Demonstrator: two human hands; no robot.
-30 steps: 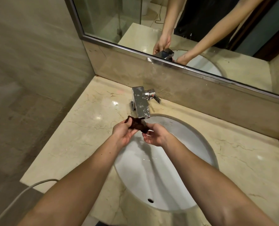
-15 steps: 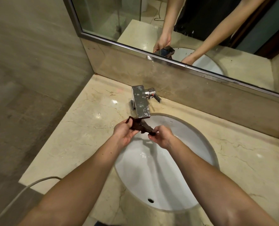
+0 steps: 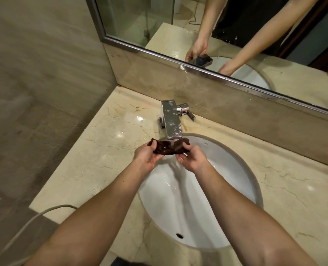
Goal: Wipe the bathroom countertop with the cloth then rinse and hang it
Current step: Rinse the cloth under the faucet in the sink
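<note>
White porcelain fills the near ground, where the sink (image 3: 241,189) is sunk into the marble desk (image 3: 94,156) and wetted along its far slope. Above its far rim the dark brown cloth (image 3: 168,148) is held stretched between two hands: one end is pinched by the left hand (image 3: 147,159), thumb on top and fingers curled beneath, and the other end is pinched likewise by the right hand (image 3: 191,160). Just beyond, water is seen falling from the spout of the chrome faucet (image 3: 171,120) onto the middle of the cloth, so the rinsing step is judged to be in hand, with the wiping taken as done. What seems called for next is a wringing over the sink, the side lever being shut off, and a rail or hook being found; none is visible. Compared with half a second ago, the cloth has been spread out from a twisted bunch, and the hands have been drawn apart.
</note>
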